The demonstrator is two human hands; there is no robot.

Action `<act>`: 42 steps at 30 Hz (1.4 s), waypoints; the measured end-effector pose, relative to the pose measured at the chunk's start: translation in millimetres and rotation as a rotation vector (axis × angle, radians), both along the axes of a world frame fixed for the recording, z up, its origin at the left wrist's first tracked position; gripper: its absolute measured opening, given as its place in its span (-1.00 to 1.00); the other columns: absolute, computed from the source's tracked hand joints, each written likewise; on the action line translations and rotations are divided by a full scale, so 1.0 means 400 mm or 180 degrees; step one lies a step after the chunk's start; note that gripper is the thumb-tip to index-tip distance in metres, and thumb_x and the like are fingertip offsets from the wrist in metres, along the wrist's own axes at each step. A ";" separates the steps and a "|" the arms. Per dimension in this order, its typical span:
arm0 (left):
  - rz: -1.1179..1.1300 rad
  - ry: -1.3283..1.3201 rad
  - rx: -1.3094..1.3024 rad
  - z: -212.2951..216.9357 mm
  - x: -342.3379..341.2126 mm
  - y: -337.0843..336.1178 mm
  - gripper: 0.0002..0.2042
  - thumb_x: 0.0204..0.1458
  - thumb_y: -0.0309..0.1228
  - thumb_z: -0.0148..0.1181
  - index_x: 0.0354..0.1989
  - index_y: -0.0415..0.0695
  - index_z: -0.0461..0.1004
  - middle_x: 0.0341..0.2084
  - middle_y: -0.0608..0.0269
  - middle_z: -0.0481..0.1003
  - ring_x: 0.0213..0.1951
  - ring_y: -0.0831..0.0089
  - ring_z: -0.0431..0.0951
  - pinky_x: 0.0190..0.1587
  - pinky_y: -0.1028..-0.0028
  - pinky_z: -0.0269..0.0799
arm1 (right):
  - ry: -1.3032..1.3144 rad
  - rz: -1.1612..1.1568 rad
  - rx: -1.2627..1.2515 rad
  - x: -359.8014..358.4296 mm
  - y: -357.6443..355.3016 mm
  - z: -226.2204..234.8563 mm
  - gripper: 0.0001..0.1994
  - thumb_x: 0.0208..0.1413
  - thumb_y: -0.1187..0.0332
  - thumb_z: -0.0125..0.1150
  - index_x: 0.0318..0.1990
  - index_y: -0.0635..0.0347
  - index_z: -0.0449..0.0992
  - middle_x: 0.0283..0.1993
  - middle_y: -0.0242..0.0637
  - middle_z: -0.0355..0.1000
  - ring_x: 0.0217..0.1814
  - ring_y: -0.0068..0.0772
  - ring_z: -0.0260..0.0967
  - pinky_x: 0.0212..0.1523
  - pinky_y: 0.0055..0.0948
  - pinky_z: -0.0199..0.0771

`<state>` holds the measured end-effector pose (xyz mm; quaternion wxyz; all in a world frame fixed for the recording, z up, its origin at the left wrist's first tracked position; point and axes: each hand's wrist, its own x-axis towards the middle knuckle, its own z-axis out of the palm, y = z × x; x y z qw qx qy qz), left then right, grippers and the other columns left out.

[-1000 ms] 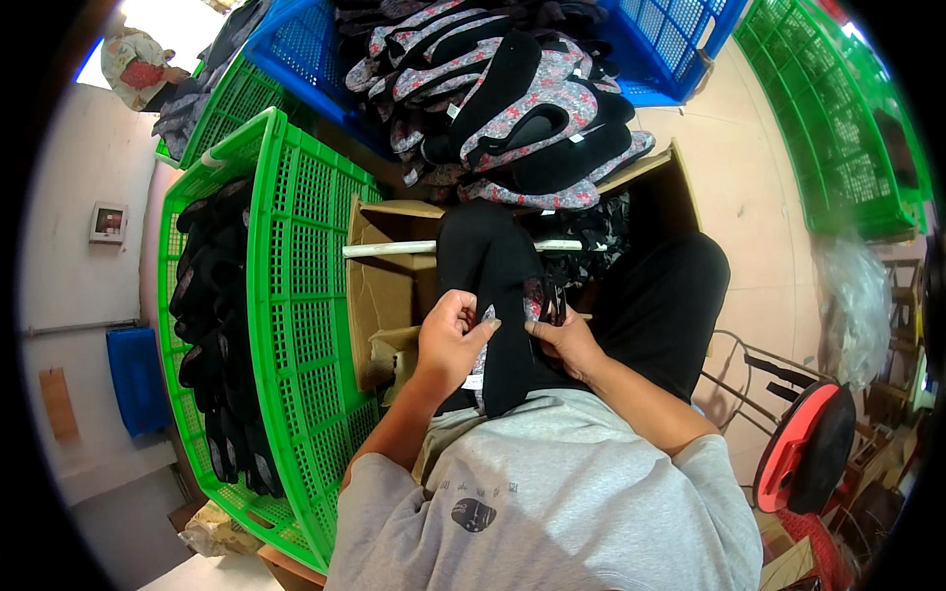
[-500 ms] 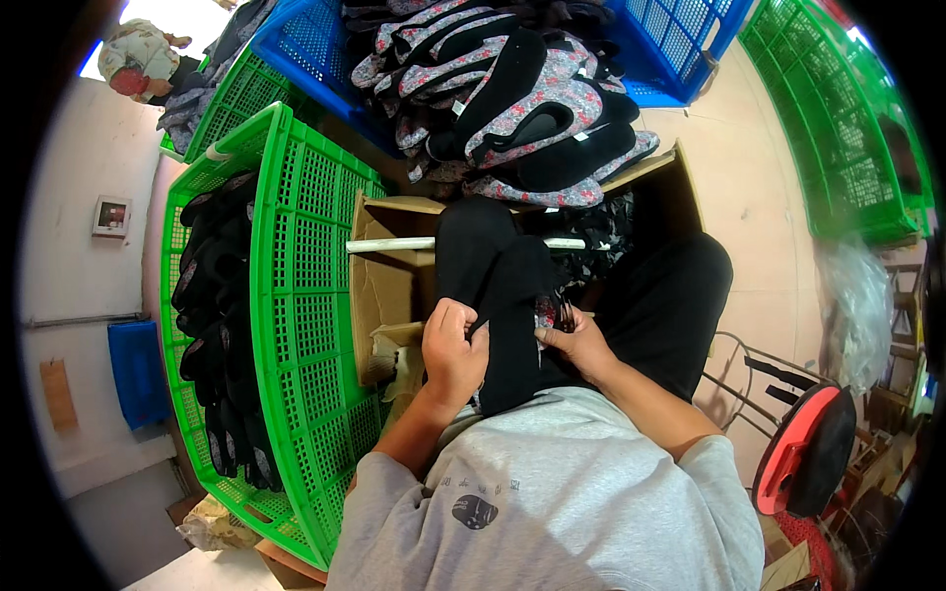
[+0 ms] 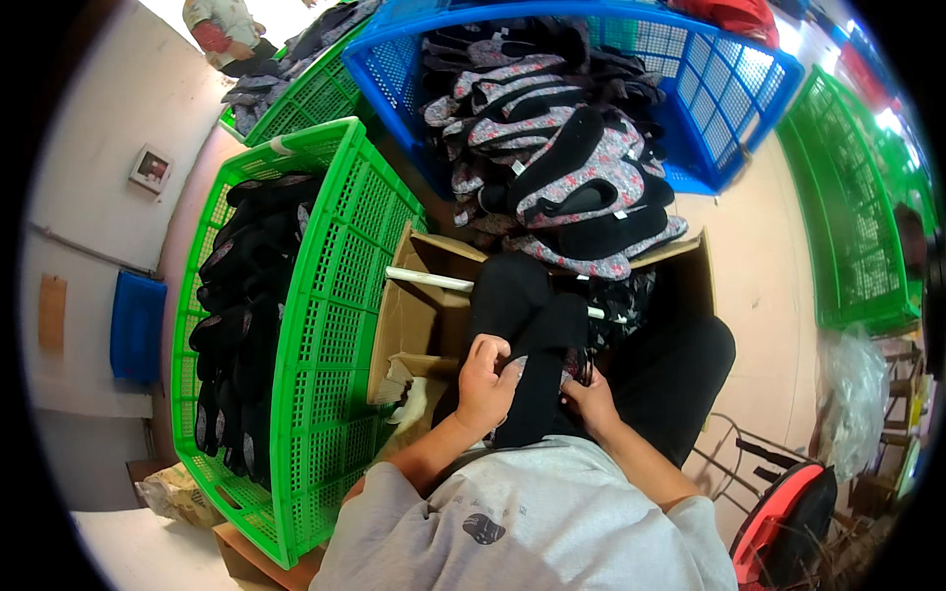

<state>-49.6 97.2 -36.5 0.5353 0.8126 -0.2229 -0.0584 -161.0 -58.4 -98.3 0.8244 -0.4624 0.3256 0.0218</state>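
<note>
A slipper [image 3: 533, 397] lies across my lap, its black sole facing up and patches of floral fabric showing along its sides. My left hand [image 3: 485, 386] has its fingers curled on the left edge of it. On the opposite edge, the thumb and fingers of my right hand [image 3: 592, 402] pinch the slipper; the fingertips are partly hidden. Beyond my knees, a heap of floral slippers with black soles [image 3: 581, 148] spills over the near side of a blue crate [image 3: 729, 98].
An open cardboard box [image 3: 394, 325] with a white rod [image 3: 429, 280] across it stands before me. On the left, a green crate [image 3: 335, 325] holds black slippers [image 3: 246, 286]. Another green crate [image 3: 838, 217] stands far right, and a red-and-black seat [image 3: 788, 522] is near right. Another person [image 3: 225, 30] is far left.
The whole view has shifted, so the crates and slippers appear lower and further right. Both hands still grip the slipper, with only slight finger movement visible.
</note>
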 end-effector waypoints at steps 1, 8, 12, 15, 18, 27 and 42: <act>0.0026 0.0148 -0.0041 -0.016 0.003 0.003 -0.79 -0.11 -0.69 0.21 -0.34 -0.20 0.34 -0.38 0.19 0.32 -0.46 0.42 0.37 -0.38 0.48 0.34 | -0.0002 -0.0004 0.0066 0.002 -0.001 0.006 -0.88 0.07 0.50 0.23 -0.25 0.13 0.45 -0.42 -0.48 0.43 -0.50 -0.67 0.29 -0.52 -0.65 0.24; 0.0256 0.0727 -0.0358 -0.053 -0.008 0.003 -0.80 0.05 -0.54 0.17 -0.18 -0.22 0.32 -0.47 0.23 0.43 -0.44 0.52 0.43 -0.33 0.47 0.40 | -0.0114 -0.0046 0.0227 -0.009 0.000 -0.001 -0.85 0.11 0.48 0.19 -0.19 0.08 0.39 -0.49 -0.38 0.43 -0.69 -0.68 0.13 -0.69 -0.68 0.01; 0.0018 0.1130 -0.0728 -0.072 -0.006 -0.003 -0.80 0.10 -0.49 0.18 -0.15 -0.25 0.35 -0.40 0.30 0.42 -0.34 0.61 0.39 -0.24 0.53 0.37 | -0.0323 -0.0086 0.0468 -0.024 -0.004 -0.008 -0.83 0.13 0.44 0.19 -0.16 0.03 0.36 -0.44 -0.45 0.37 -0.66 -0.70 0.10 -0.68 -0.68 0.00; -0.0660 0.2685 -0.1403 -0.027 -0.013 0.018 -0.85 0.21 -0.40 0.14 -0.16 -0.21 0.39 -0.32 0.42 0.42 -0.28 0.69 0.38 -0.20 0.62 0.36 | -0.0569 0.0007 0.0751 -0.030 -0.001 0.004 -0.79 0.11 0.42 0.26 -0.17 -0.01 0.35 -0.43 -0.52 0.31 -0.63 -0.70 0.10 -0.67 -0.67 0.02; -0.1056 0.3126 -0.1600 -0.036 -0.028 0.030 -0.81 0.22 -0.37 0.14 -0.11 -0.22 0.42 -0.30 0.41 0.46 -0.26 0.70 0.42 -0.18 0.64 0.38 | -0.0285 0.0056 0.0538 -0.026 0.000 0.023 -0.72 0.03 0.34 0.34 -0.20 -0.05 0.32 -0.42 -0.53 0.27 -0.57 -0.70 0.13 -0.63 -0.69 0.08; -0.0748 0.2809 -0.1499 -0.063 -0.041 -0.014 -0.80 0.25 -0.41 0.08 -0.07 -0.26 0.47 -0.27 0.34 0.55 -0.27 0.66 0.51 -0.17 0.60 0.46 | -0.0119 -0.0004 0.0653 -0.028 -0.004 -0.012 -0.76 0.08 0.36 0.37 -0.18 -0.02 0.40 -0.40 -0.49 0.40 -0.52 -0.70 0.26 -0.65 -0.71 0.06; -0.0764 0.2740 -0.1290 -0.093 -0.031 -0.013 -0.84 0.26 -0.41 0.06 -0.14 -0.23 0.49 -0.32 0.36 0.55 -0.31 0.69 0.50 -0.21 0.62 0.44 | 0.0207 -0.0086 0.0659 -0.019 -0.001 -0.017 -0.76 0.07 0.32 0.40 -0.17 -0.04 0.45 -0.37 -0.57 0.43 -0.44 -0.73 0.34 -0.60 -0.72 0.17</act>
